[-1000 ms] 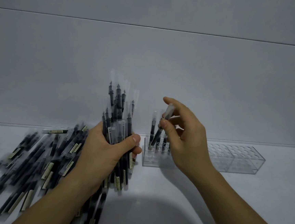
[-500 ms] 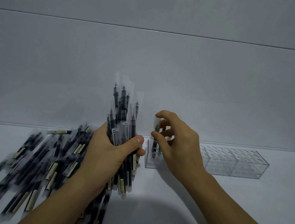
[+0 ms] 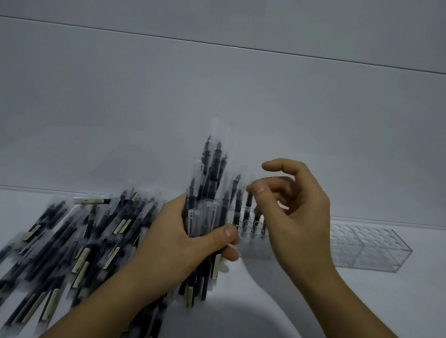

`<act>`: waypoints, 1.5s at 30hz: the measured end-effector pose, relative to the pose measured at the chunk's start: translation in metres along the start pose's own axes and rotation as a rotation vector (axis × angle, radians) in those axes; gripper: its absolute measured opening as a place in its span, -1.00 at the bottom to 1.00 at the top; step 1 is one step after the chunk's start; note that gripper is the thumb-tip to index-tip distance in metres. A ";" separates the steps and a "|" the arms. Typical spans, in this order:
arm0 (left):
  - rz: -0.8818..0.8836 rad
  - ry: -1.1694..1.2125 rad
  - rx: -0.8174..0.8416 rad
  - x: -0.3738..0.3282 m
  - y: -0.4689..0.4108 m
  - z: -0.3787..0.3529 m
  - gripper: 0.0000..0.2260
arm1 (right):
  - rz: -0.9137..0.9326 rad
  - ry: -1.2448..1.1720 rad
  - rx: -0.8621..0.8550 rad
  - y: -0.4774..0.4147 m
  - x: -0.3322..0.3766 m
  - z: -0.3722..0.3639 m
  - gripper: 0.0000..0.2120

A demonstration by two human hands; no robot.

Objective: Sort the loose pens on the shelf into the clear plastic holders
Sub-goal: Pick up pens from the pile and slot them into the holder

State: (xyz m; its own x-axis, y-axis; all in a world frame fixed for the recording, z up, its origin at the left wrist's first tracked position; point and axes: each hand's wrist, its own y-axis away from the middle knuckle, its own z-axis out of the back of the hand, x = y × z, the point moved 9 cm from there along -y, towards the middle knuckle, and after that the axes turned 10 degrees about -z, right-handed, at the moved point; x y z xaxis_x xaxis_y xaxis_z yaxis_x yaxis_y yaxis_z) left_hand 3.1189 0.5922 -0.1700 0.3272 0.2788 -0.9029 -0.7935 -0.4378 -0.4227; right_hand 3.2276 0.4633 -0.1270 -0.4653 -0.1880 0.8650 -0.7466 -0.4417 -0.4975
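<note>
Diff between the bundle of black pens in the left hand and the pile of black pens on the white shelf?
Pose: bundle of black pens stands near upright, gripped by the left hand; pile of black pens lies flat on the white shelf. Bundle is packed tight; pile is fanned and holds more pens. Both: black pens, clear sleeves.

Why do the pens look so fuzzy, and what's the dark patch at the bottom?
Head view: the bundle of pens in the left hand and the loose pile are smeared by motion blur; the dark patch is a soft shadow on the shelf, probably the person's own.
</note>
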 end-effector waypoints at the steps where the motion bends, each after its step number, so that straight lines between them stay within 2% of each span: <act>1: 0.006 -0.003 0.020 0.001 0.000 -0.003 -0.69 | -0.043 -0.036 0.052 0.000 -0.002 -0.005 -0.79; 4: 0.009 0.003 0.056 0.000 0.001 -0.008 -0.66 | -0.134 -0.082 0.184 0.000 -0.010 -0.017 -0.77; 8: 0.047 0.051 0.069 0.002 0.002 -0.011 -0.75 | -0.151 -0.077 0.240 0.001 -0.011 -0.022 -0.75; 14: 0.081 0.142 0.022 0.008 0.004 -0.010 -0.78 | -0.164 -0.122 0.171 0.000 -0.012 -0.016 -0.79; 17: 0.087 0.183 -0.042 0.009 0.003 -0.002 -0.83 | -0.141 -0.136 0.121 0.000 -0.011 -0.011 -0.80; 21: 0.101 0.220 -0.165 0.011 -0.001 0.011 -0.82 | -0.143 -0.276 0.072 -0.001 -0.007 -0.006 -0.82; 25: 0.106 0.240 -0.279 0.016 0.000 0.023 -0.84 | -0.144 -0.330 -0.057 -0.007 -0.001 0.014 -0.79; 28: 0.041 0.161 -0.313 0.011 0.000 0.030 -0.84 | -0.099 -0.252 -0.136 -0.009 0.001 0.027 -0.64; 31: -0.044 0.075 -0.326 0.001 0.000 0.031 -0.73 | 0.008 -0.076 -0.177 -0.009 0.002 0.033 -0.45; 37: -0.132 -0.071 -0.322 -0.010 0.001 0.027 -0.64 | 0.135 0.159 -0.164 -0.009 -0.003 0.028 -0.57; 45: -0.127 -0.114 -0.299 -0.003 0.002 0.024 -0.82 | 0.265 0.378 -0.093 -0.012 -0.012 0.006 -0.56</act>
State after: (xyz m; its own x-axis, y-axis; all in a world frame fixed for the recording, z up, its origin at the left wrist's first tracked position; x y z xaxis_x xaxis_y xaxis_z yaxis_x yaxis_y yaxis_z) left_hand 3.1039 0.6111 -0.1660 0.3413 0.4336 -0.8340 -0.5585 -0.6201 -0.5509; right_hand 3.2448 0.4659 -0.1312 -0.7734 0.0561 0.6315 -0.6099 -0.3377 -0.7169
